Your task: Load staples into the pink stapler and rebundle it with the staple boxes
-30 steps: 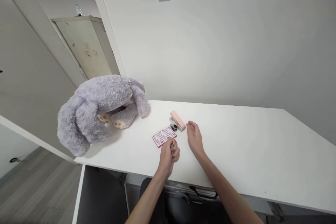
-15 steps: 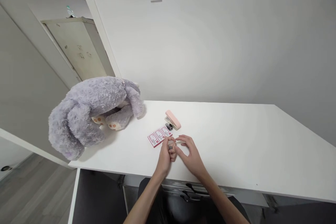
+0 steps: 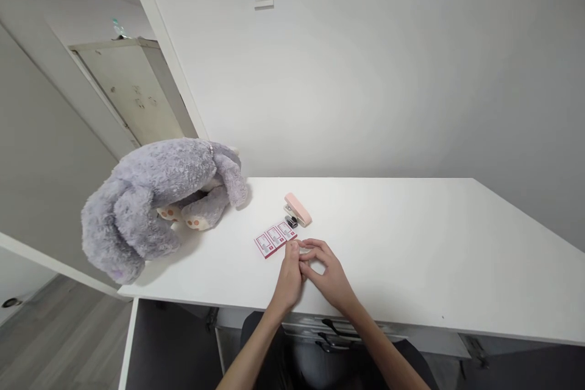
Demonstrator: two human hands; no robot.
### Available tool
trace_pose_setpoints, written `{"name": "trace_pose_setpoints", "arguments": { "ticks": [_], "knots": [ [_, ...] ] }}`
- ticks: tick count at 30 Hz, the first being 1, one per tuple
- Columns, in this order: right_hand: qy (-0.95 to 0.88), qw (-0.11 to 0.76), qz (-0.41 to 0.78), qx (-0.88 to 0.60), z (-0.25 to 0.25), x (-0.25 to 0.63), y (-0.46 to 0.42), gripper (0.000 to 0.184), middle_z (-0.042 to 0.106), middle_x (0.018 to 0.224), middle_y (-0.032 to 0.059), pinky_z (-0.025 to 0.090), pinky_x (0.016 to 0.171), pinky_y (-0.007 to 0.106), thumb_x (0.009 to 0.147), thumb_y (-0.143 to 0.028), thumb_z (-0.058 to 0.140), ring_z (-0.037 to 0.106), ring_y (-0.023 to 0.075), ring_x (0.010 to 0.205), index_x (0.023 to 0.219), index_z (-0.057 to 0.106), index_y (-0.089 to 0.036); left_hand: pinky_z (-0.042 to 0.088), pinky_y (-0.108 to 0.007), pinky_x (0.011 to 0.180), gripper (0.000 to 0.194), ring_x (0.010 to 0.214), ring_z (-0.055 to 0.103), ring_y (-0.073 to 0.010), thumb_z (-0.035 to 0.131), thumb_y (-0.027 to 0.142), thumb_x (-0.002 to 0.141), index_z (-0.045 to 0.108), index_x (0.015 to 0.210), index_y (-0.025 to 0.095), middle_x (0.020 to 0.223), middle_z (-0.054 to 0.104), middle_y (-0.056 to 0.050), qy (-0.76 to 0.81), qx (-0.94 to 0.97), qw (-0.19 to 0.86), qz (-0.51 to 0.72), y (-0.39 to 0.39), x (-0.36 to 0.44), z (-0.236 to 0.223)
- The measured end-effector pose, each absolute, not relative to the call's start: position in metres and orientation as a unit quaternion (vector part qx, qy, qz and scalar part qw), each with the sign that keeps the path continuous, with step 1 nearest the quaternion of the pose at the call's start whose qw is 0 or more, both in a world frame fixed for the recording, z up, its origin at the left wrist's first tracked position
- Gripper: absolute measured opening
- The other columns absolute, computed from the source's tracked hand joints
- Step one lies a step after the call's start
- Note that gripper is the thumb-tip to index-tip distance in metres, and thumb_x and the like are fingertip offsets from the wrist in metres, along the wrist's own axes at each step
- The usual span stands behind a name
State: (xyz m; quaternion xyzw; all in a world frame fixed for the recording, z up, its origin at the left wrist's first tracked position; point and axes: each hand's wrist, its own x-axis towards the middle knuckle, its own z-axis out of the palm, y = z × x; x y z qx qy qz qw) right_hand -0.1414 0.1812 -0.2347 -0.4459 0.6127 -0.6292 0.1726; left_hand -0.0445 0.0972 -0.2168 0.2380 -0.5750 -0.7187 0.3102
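My left hand (image 3: 289,275) is closed, thumb up, just over the front part of the white table. My right hand (image 3: 328,274) meets it from the right, thumb and fingers bent into a ring, their tips touching the left hand's fingers. Whatever lies between the fingertips is hidden or too small to name. Just beyond my left hand are small white boxes with red print (image 3: 275,237), side by side in a row. Beside their far end lies a small black-and-metal piece (image 3: 291,221), close to a pale pink stapler (image 3: 298,209).
A large lilac plush toy (image 3: 164,177) slumps over the table's left end. The white tabletop (image 3: 411,244) stretches right, with a wall behind it. Black handles (image 3: 338,329) show below the front edge. A pale cabinet (image 3: 128,85) stands beyond the opening at left.
My fingers have drawn together: the right thumb and fingertips now touch the left hand. A small grey thing seen in the left hand before is now hidden. The view has shifted slightly.
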Motion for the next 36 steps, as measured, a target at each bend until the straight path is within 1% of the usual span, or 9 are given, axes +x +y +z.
{"name": "trace_pose_setpoints", "arguments": {
  "ticks": [5, 8, 11, 14, 17, 19, 25, 32, 36],
  "knots": [
    [0.618, 0.149, -0.645, -0.425, -0.236, -0.142, 0.185, 0.013, 0.066, 0.123, 0.0097, 0.046, 0.112, 0.047, 0.093, -0.035, 0.068, 0.061, 0.0265, 0.125, 0.088, 0.075, -0.025, 0.032, -0.024, 0.053, 0.047, 0.057, 0.038, -0.0138, 0.039, 0.067, 0.101, 0.056, 0.103, 0.023, 0.073, 0.049, 0.003, -0.659, 0.238, 0.284, -0.655, 0.101, -0.046, -0.215],
    [0.628, 0.142, -0.677, -0.356, -0.243, -0.146, 0.194, 0.022, 0.068, 0.117, 0.0106, 0.051, 0.106, 0.047, 0.093, -0.044, 0.068, 0.064, 0.0270, 0.117, 0.089, 0.074, -0.023, 0.034, -0.026, 0.058, 0.041, 0.059, 0.041, -0.0157, 0.041, 0.059, 0.104, 0.058, 0.101, 0.022, 0.070, 0.050, 0.002, -0.696, 0.237, 0.284, -0.615, 0.102, -0.047, -0.214],
    [0.638, 0.156, -0.696, -0.292, -0.250, -0.154, 0.213, 0.030, 0.069, 0.111, 0.0117, 0.058, 0.095, 0.043, 0.092, -0.051, 0.068, 0.068, 0.0266, 0.106, 0.090, 0.071, -0.021, 0.041, -0.032, 0.076, 0.025, 0.077, 0.051, -0.0209, 0.052, 0.044, 0.101, 0.061, 0.093, 0.022, 0.083, 0.058, -0.003, -0.752, 0.246, 0.327, -0.517, 0.098, -0.047, -0.213],
    [0.645, 0.167, -0.677, -0.313, -0.254, -0.159, 0.233, 0.029, 0.071, 0.102, 0.0099, 0.059, 0.088, 0.039, 0.092, -0.050, 0.069, 0.070, 0.0252, 0.096, 0.090, 0.070, -0.021, 0.041, -0.044, 0.096, 0.009, 0.102, 0.054, -0.0296, 0.058, 0.029, 0.096, 0.063, 0.098, 0.021, 0.102, 0.062, -0.010, -0.845, 0.239, 0.365, -0.308, 0.085, -0.049, -0.212],
    [0.649, 0.168, -0.661, -0.338, -0.252, -0.160, 0.243, 0.027, 0.071, 0.093, 0.0079, 0.060, 0.082, 0.037, 0.093, -0.049, 0.068, 0.071, 0.0241, 0.088, 0.090, 0.068, -0.022, 0.034, -0.056, 0.108, 0.031, 0.126, 0.046, -0.0396, 0.061, 0.021, 0.089, 0.060, 0.119, 0.017, 0.131, 0.057, -0.020, -0.887, 0.247, 0.363, -0.141, 0.066, -0.052, -0.213],
    [0.653, 0.168, -0.656, -0.339, -0.249, -0.158, 0.244, 0.028, 0.072, 0.091, 0.0075, 0.059, 0.081, 0.036, 0.093, -0.050, 0.068, 0.071, 0.0240, 0.085, 0.089, 0.068, -0.022, 0.029, -0.061, 0.112, 0.040, 0.136, 0.040, -0.0436, 0.061, 0.022, 0.089, 0.055, 0.128, 0.014, 0.140, 0.052, -0.023, -0.888, 0.271, 0.362, -0.086, 0.054, -0.053, -0.216],
    [0.666, 0.159, -0.638, -0.351, -0.246, -0.152, 0.241, 0.029, 0.074, 0.090, 0.0066, 0.058, 0.080, 0.034, 0.095, -0.050, 0.065, 0.072, 0.0233, 0.086, 0.089, 0.069, -0.022, 0.027, -0.066, 0.114, 0.042, 0.142, 0.036, -0.0464, 0.060, 0.028, 0.094, 0.051, 0.132, 0.013, 0.129, 0.060, -0.020, -0.889, 0.300, 0.346, -0.027, 0.045, -0.056, -0.223],
    [0.673, 0.148, -0.623, -0.372, -0.247, -0.152, 0.242, 0.027, 0.074, 0.089, 0.0064, 0.057, 0.079, 0.033, 0.096, -0.048, 0.065, 0.071, 0.0231, 0.084, 0.089, 0.070, -0.022, 0.038, -0.061, 0.109, 0.039, 0.135, 0.045, -0.0396, 0.059, 0.024, 0.094, 0.051, 0.132, 0.017, 0.131, 0.059, -0.019, -0.903, 0.274, 0.331, -0.025, 0.054, -0.051, -0.220],
    [0.672, 0.150, -0.620, -0.376, -0.247, -0.152, 0.242, 0.026, 0.074, 0.089, 0.0065, 0.056, 0.079, 0.033, 0.096, -0.046, 0.065, 0.071, 0.0234, 0.085, 0.090, 0.070, -0.022, 0.030, -0.065, 0.115, 0.048, 0.142, 0.037, -0.0432, 0.062, 0.027, 0.093, 0.047, 0.137, 0.013, 0.135, 0.057, -0.020, -0.900, 0.281, 0.333, -0.011, 0.056, -0.050, -0.221]
  ]
}}
